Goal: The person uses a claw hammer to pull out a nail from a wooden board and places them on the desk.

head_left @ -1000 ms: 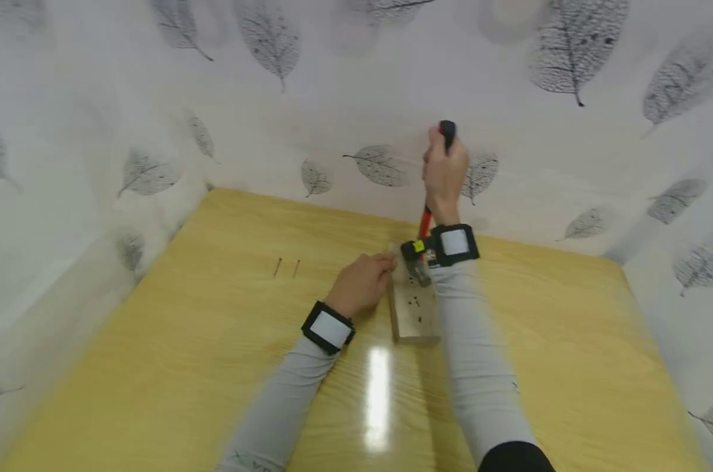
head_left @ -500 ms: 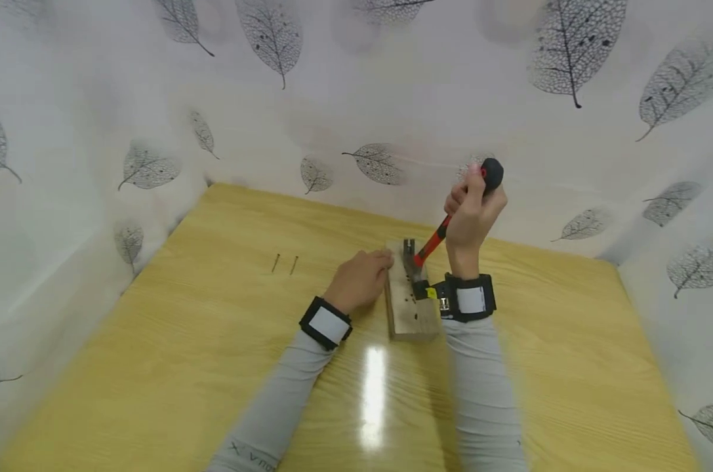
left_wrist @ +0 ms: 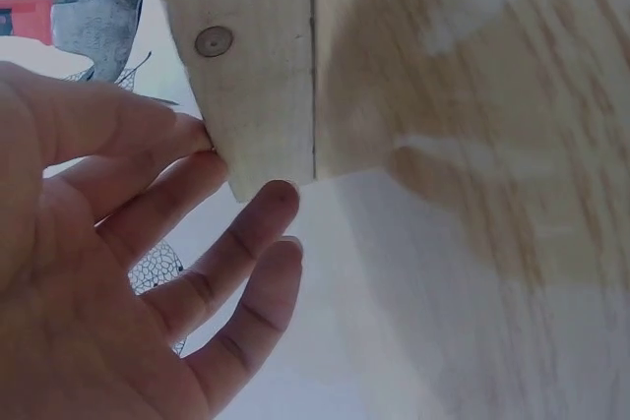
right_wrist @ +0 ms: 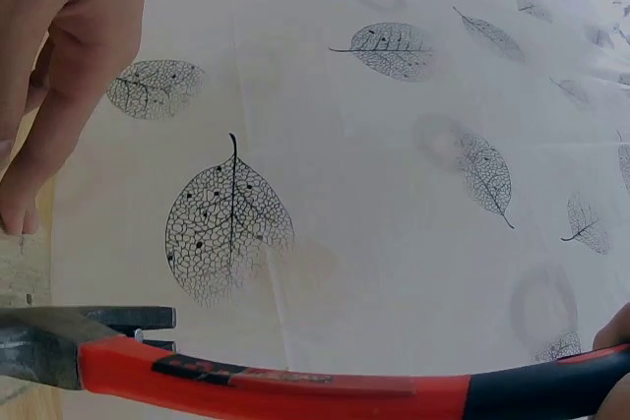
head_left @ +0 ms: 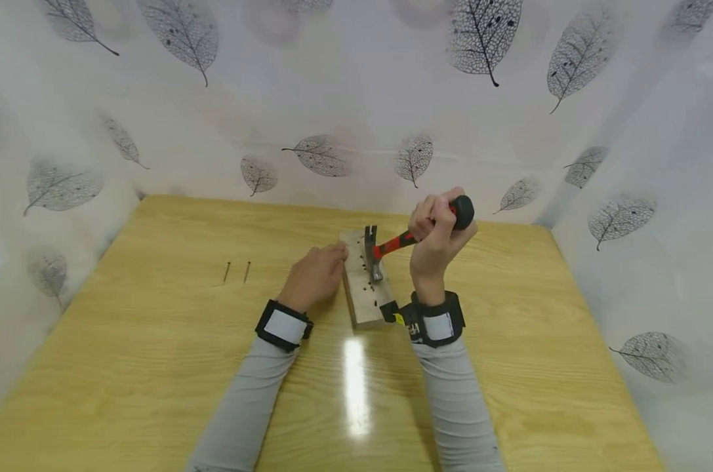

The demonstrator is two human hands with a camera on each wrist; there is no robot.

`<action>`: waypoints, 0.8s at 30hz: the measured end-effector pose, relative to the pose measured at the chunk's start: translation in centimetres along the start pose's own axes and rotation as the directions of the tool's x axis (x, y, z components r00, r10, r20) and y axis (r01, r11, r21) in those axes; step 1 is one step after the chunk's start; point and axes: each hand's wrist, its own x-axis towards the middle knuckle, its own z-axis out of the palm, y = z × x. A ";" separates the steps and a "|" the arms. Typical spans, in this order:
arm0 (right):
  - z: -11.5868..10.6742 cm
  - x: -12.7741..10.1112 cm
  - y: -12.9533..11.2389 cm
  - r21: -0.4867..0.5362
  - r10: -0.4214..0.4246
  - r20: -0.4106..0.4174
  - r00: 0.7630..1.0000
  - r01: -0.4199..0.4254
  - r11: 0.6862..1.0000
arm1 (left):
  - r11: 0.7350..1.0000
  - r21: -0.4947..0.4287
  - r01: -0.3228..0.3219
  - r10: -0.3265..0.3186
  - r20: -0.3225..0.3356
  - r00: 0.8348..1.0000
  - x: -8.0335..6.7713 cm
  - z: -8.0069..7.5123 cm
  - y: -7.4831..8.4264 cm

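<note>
Leaf-print walls around glossy yellow table

The left hand covers the left edge of the wooden block, so where its fingers sit on that side is only clear from the wrist view. The hammer has its grip buried in the right hand. The two nails far left on the surface are too tiny to make out heads. Dark specks on the block: nails or holes, can't tell.

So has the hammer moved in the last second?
Yes. The hammer has swung down: its handle, raised steeply above the wooden block before, now lies lower, with the head on the block, in the right hand.
</note>
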 end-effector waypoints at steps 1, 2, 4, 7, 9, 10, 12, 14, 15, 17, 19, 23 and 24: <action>-0.1 -0.1 -0.2 0.007 0.001 0.000 1.000 -0.001 1.000 | 1.000 -0.011 -0.004 0.004 -0.005 1.000 0.1 0.1 0.0; -0.1 -0.1 -0.4 0.010 -0.002 -0.001 1.000 0.002 1.000 | 1.000 -0.016 -0.011 0.010 -0.012 1.000 0.1 0.2 0.1; 0.0 -0.3 -0.8 0.016 -0.015 -0.005 1.000 0.015 1.000 | 0.998 -0.057 -0.025 0.022 -0.047 0.999 0.2 0.2 0.2; 0.6 -0.5 -1.4 0.029 -0.030 -0.007 1.000 0.030 0.999 | 0.988 -0.144 -0.059 0.039 -0.138 0.990 0.3 -0.1 0.3; 1.2 -0.5 -2.0 0.046 -0.036 -0.006 0.999 0.036 0.998 | 0.969 -0.216 -0.119 0.075 -0.203 0.976 0.2 -0.6 0.4; 1.4 -0.5 -2.4 0.056 -0.038 -0.003 0.999 0.038 0.998 | 0.959 -0.236 -0.158 0.103 -0.230 0.968 0.3 -0.8 0.5; 2.0 -0.4 -3.4 0.070 -0.035 0.002 0.999 0.035 0.997 | 0.931 -0.274 -0.241 0.166 -0.270 0.948 0.3 -1.2 0.7; 2.3 -0.3 -4.5 0.069 -0.035 0.005 0.999 0.034 0.997 | 0.905 -0.289 -0.311 0.226 -0.291 0.929 0.3 -1.4 1.0; 2.4 -0.2 -5.0 0.067 -0.033 0.005 0.999 0.032 0.997 | 0.899 -0.291 -0.328 0.242 -0.295 0.924 0.3 -1.5 1.2; 2.4 -0.1 -5.9 0.061 -0.033 0.010 0.999 0.032 0.998 | 0.889 -0.293 -0.352 0.262 -0.303 0.916 0.4 -1.5 1.6; 2.3 0.0 -6.6 0.060 -0.035 0.010 0.999 0.034 0.998 | 0.891 -0.286 -0.352 0.264 -0.305 0.915 0.3 -1.5 1.9; 2.4 0.1 -7.0 0.061 -0.044 0.009 0.999 0.043 0.997 | 0.897 -0.271 -0.350 0.265 -0.307 0.914 0.1 -1.7 1.9; 2.4 0.1 -7.1 0.058 -0.044 0.007 0.999 0.043 0.997 | 0.898 -0.265 -0.350 0.265 -0.308 0.914 0.1 -1.8 1.9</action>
